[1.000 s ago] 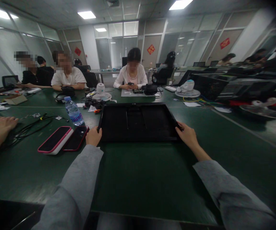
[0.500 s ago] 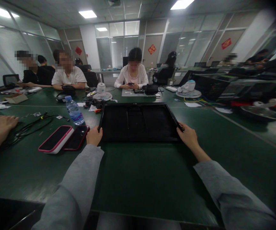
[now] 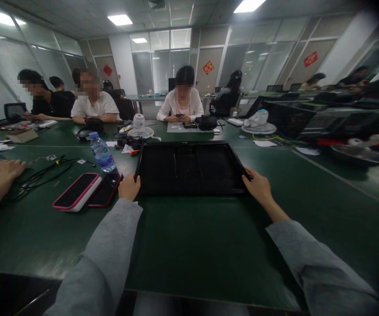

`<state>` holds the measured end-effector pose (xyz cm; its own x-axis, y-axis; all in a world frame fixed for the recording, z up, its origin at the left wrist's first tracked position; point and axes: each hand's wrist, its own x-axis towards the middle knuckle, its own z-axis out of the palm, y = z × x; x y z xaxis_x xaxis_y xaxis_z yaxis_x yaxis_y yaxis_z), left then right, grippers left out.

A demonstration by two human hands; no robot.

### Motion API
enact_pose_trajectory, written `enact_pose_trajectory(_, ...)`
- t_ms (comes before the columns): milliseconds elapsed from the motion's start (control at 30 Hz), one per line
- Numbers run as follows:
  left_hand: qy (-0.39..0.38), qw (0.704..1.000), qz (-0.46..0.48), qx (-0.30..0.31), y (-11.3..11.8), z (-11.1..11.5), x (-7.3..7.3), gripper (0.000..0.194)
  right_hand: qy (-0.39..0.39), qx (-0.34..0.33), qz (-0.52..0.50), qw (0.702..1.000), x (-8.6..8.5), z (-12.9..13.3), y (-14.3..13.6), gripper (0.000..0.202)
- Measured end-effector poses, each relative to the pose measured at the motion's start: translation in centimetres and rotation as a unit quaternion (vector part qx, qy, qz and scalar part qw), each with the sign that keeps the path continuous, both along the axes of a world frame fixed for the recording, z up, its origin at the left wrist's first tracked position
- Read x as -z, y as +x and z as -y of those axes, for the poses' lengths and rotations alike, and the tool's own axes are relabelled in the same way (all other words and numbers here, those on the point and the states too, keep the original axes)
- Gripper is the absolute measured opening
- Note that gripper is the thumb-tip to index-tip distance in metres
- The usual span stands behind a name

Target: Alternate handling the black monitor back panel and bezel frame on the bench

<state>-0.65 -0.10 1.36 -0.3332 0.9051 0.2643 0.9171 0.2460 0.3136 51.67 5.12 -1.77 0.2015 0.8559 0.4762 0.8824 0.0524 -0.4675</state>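
A wide black plastic monitor back cover (image 3: 189,169) lies on the green table (image 3: 202,245) in front of me, its hollow inside facing up and a raised rim running round it. My left hand (image 3: 129,187) is closed on its left edge, thumb on top of the rim. On the opposite edge my right hand (image 3: 258,184) grips the rim the same way, near the front corner. The fingers of both hands are partly hidden beneath the edges. Close to my left hand lies a dark phone (image 3: 106,189) with a red edge.
Left of the phone sits a white case with a pink rim (image 3: 77,192), with a water bottle (image 3: 102,152) behind. Black cables (image 3: 44,177) lie near another person's hands (image 3: 9,169). Small white fans (image 3: 139,127) and a metal bowl (image 3: 360,156) stand farther off. Several people sit around.
The black cover and both of my hands have hardly moved. At the far left, a seated person's head has shifted slightly.
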Motion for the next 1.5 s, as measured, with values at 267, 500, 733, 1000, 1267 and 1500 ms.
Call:
enact_pose_trajectory(267, -0.021, 1.0, -0.001, 0.008, 0.2, 0.2, -0.5, 0.038, -0.015, 0.004, 0.014, 1.0, 0.5, -0.2, 0.5, 0.051)
enact_pose_trajectory(500, -0.009, 1.0, 0.018, 0.01, 0.2, 0.2, -0.1, 0.044, -0.008, -0.017, -0.012, 1.0, 1.1, -0.6, 0.5, 0.052)
enact_pose_trajectory(733, -0.029, 0.999, 0.02, 0.001, 0.3, 0.1, 0.0, 0.048, 0.004, -0.042, -0.051, 0.998, 1.5, -0.8, 0.7, 0.05)
enact_pose_trajectory(1000, -0.032, 0.999, 0.022, 0.004, 0.1, 0.1, 0.0, 0.05, -0.005, -0.043, -0.064, 0.997, 1.4, -0.8, 0.7, 0.052)
enact_pose_trajectory(1267, -0.033, 0.999, 0.026, 0.003, 0.3, 0.2, -0.2, 0.048, -0.001, -0.045, -0.063, 0.997, 1.3, -0.6, 0.5, 0.051)
enact_pose_trajectory(1500, -0.042, 0.999, 0.018, -0.001, 0.3, 0.1, -0.2, 0.046, -0.007, -0.036, -0.052, 0.998, 1.2, -0.7, 0.5, 0.05)
